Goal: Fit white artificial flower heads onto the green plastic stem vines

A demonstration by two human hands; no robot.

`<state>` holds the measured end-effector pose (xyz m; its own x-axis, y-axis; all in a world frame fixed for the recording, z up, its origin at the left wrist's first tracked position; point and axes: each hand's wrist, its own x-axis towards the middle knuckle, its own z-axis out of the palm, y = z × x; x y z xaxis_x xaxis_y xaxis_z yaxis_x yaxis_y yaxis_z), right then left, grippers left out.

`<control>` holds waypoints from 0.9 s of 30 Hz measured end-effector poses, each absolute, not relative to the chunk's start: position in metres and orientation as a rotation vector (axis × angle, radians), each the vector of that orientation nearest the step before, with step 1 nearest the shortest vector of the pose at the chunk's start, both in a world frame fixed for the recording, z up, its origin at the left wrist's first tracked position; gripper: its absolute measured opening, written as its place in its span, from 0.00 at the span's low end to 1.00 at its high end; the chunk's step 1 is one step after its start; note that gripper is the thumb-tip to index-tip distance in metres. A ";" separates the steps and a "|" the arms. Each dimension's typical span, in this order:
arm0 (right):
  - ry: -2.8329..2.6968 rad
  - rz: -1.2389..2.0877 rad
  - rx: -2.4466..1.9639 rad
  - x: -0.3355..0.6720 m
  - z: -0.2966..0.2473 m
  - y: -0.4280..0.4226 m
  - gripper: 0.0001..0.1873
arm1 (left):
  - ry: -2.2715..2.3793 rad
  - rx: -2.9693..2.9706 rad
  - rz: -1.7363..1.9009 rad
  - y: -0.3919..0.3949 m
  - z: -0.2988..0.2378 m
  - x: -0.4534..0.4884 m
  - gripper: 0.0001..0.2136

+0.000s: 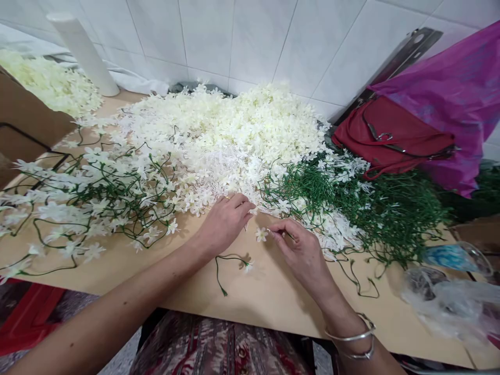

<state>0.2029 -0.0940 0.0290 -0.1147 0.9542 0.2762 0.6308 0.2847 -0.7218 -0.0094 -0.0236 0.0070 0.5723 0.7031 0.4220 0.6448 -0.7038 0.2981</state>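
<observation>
While the right hand (pixel 302 254) pinches a small, white, star-shaped artificial flower (pixel 261 234) just past its narrow grip, over the light-brown table (pixel 269 297), I cannot tell what the left hand (pixel 226 221) holds.

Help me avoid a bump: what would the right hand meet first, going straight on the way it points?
The right hand, with a single white flower apparently pinched at its fingertips, would probably meet the left hand first, though depth between them is unclear.
</observation>
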 end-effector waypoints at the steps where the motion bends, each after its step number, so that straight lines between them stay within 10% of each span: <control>1: -1.806 0.567 -1.427 0.204 0.028 -0.099 0.06 | 1.167 2.714 0.775 -0.021 0.006 -0.006 0.07; 15: -1.888 0.540 -1.361 0.211 0.037 -0.106 0.07 | 0.948 2.731 0.864 -0.035 0.002 -0.010 0.08; 27: -1.856 0.385 -0.977 0.137 0.117 -0.026 0.10 | 0.991 1.109 1.637 -0.010 0.021 -0.028 0.12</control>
